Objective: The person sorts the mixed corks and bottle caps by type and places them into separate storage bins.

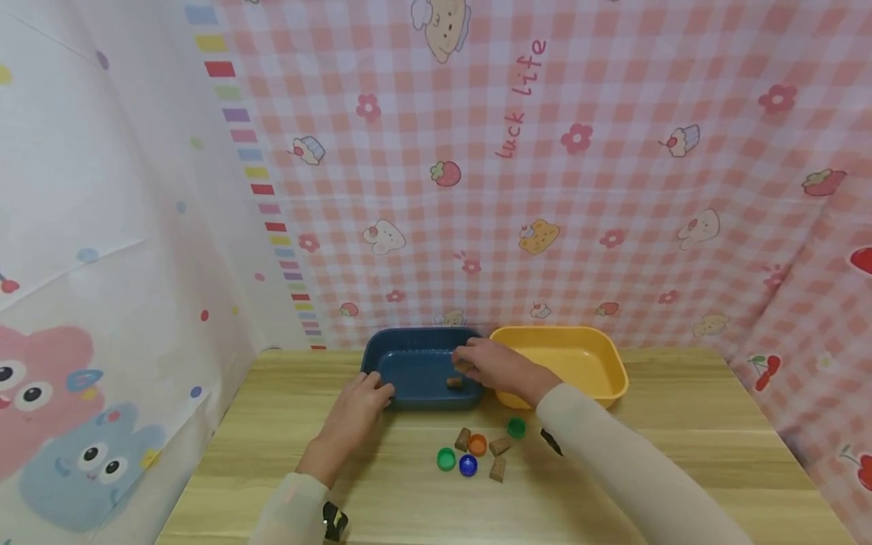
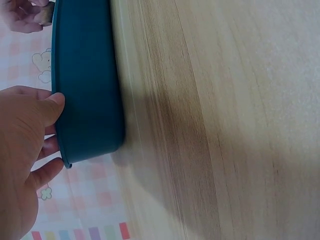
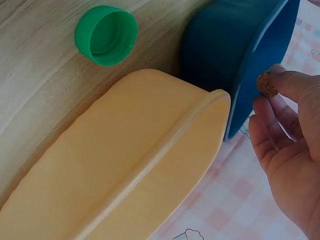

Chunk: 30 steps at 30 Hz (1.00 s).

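Note:
My right hand (image 1: 500, 367) pinches a cork (image 3: 266, 85) between thumb and fingers, over the right end of a dark blue tub (image 1: 422, 404). One more cork (image 1: 454, 384) lies on the floor of that tub. At the tub's front left corner my left hand (image 1: 357, 405) holds the rim, thumb outside and fingers over the edge, as the left wrist view shows. Nearer me on the table lie three corks (image 1: 498, 468), an orange bottle cap (image 1: 478, 444), a blue cap (image 1: 468, 465) and two green caps (image 1: 446, 459).
A yellow tub (image 3: 125, 135) stands right beside the blue one, below my right forearm. Both are on a wood-grain table (image 1: 259, 454). Behind them hangs a pink checked cloth (image 1: 422, 265), with a white patterned cloth (image 1: 157, 250) on the left.

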### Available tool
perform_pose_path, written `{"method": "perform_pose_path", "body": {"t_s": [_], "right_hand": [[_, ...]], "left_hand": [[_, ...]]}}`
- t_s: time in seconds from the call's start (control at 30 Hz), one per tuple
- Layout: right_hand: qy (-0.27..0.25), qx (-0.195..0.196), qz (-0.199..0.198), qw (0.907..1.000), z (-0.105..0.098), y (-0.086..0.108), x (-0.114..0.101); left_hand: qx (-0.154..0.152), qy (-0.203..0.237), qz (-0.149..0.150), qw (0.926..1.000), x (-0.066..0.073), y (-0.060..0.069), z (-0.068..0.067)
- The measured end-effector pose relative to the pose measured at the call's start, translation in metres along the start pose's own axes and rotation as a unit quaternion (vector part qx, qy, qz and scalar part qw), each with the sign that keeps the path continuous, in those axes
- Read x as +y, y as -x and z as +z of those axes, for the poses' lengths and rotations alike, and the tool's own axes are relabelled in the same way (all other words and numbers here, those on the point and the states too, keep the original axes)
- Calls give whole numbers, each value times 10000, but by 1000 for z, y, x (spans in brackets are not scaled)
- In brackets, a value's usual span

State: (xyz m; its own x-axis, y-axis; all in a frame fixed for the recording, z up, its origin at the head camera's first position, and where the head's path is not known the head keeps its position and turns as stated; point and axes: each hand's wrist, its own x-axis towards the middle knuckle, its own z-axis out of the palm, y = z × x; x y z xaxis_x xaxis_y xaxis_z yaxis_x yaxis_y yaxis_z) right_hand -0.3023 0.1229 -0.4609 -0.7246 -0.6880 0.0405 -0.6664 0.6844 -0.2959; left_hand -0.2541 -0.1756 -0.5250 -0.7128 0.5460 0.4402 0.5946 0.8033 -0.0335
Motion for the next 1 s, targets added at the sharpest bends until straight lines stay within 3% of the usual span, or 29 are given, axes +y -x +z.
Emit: {"method": "perform_pose_path", "body": {"t_s": [0.43, 0.7, 1.0], "right_hand": [[362, -654, 53, 9972, -4, -21, -4], [480, -736, 43, 9961, 2, -29, -3], [482, -831, 66, 9954, 7, -34, -2]], "left_hand": [[9, 28, -56, 10000, 1, 0, -3], [-197, -18, -92, 9998, 2, -1, -3], [-160, -20, -35, 9999, 1, 0, -3]]}}
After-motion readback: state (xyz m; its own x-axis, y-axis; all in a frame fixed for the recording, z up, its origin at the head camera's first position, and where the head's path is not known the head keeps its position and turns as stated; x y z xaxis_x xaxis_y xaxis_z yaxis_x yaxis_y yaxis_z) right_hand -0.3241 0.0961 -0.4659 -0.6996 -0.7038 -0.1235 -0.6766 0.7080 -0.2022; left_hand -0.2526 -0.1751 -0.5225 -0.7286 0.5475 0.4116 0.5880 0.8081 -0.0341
